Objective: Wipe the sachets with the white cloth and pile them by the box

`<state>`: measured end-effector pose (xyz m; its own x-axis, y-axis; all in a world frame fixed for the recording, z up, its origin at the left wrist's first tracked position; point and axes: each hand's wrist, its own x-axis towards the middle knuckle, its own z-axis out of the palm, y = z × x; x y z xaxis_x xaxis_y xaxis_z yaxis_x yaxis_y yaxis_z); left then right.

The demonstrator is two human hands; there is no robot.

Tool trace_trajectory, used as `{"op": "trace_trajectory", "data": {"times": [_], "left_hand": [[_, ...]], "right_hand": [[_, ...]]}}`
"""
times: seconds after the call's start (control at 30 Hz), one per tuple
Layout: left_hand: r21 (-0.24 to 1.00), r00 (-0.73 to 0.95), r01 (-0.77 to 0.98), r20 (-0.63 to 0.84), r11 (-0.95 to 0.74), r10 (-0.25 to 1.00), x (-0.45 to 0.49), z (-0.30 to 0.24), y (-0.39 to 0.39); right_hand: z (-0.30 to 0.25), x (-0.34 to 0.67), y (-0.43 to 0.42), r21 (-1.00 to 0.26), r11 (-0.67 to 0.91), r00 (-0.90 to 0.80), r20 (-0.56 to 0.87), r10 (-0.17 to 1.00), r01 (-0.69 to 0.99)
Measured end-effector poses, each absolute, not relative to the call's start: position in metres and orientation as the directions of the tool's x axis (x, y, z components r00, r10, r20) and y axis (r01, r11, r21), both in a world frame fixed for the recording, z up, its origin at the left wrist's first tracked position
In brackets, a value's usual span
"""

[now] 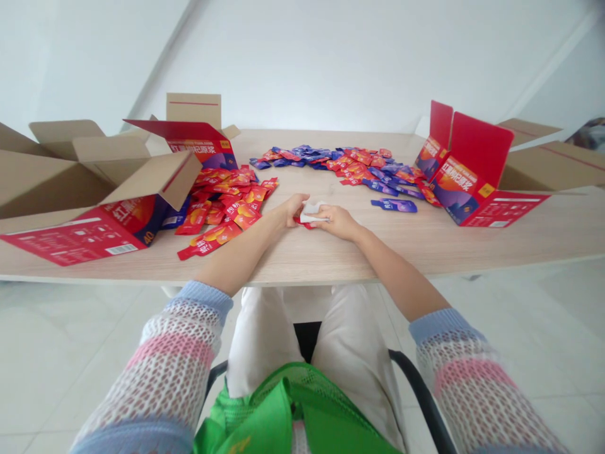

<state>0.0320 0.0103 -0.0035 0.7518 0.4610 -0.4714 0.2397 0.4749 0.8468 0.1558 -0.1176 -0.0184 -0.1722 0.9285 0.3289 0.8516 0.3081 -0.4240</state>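
Above the middle of the table, my left hand (295,210) is closed at the edge of a red sachet (305,224), most of which is hidden. My right hand (336,222) pinches a white tissue (312,209) that lies over the sachet; whether it is paper or cloth I cannot tell. To the left of my hands spreads a pile of red sachets (241,211). Farther back, a mixed heap of red and purple sachets (302,156) curves to the right. One purple sachet (394,205) lies apart, right of my right hand.
Two open red cartons stand on the left: a near carton (85,243) and one behind it (203,142). Another open carton (472,183) is at the right, flaps spread. The table (321,261) ends just before my lap, and a chair armrest (420,391) is beside me.
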Motion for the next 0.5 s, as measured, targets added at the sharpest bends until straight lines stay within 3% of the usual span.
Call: {"op": "trace_trajectory", "data": {"times": [0.13, 0.23, 0.5], "left_hand": [[0.849, 0.743, 0.273, -0.485, 0.452, 0.462, 0.027, -0.005, 0.011], [0.854, 0.765, 0.261, -0.468, 0.451, 0.443, 0.025, -0.008, 0.011], [0.867, 0.749, 0.220, -0.444, 0.448, 0.492, 0.024, -0.013, 0.018]], "right_hand": [[-0.018, 0.167, -0.117, -0.660, 0.386, -0.284, 0.262, 0.922, 0.644], [-0.018, 0.175, -0.116, -0.748, 0.369, -0.306, 0.230, 0.924, 0.551], [-0.028, 0.213, -0.112, -0.732, 0.223, -0.088, 0.219, 0.972, 0.644]]}}
